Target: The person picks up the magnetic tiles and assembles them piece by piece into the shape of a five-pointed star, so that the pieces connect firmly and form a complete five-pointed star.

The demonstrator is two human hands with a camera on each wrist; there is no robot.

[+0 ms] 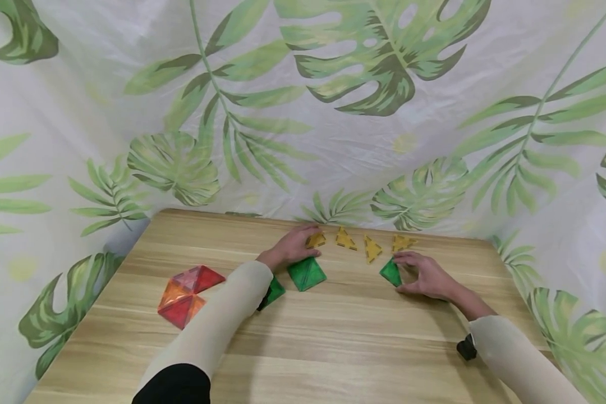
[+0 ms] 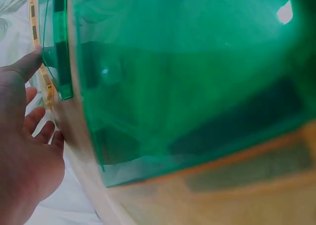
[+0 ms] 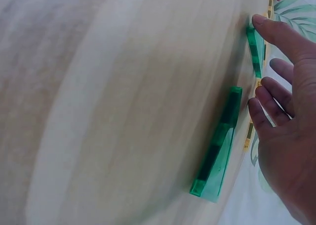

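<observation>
My left hand (image 1: 294,246) rests at the back of the table. Its thumb touches the top edge of a green square made of two triangle tiles (image 1: 307,275), and a yellow triangle tile (image 1: 316,240) lies by its fingertips. Another green tile (image 1: 272,293) is partly hidden under the left wrist; large green plastic fills the left wrist view. To the right, my right hand (image 1: 424,275) holds a green tile (image 1: 391,273) between thumb and index finger. Beneath that hand lies a further green tile (image 3: 217,143), mostly hidden in the head view.
Several yellow triangle tiles, such as one (image 1: 372,248), line the back edge. Red, pink and orange triangle tiles (image 1: 177,311) lie together at the left, partly behind my left sleeve (image 1: 227,314). Leaf-patterned cloth (image 1: 343,151) hangs behind the wooden table (image 1: 343,353).
</observation>
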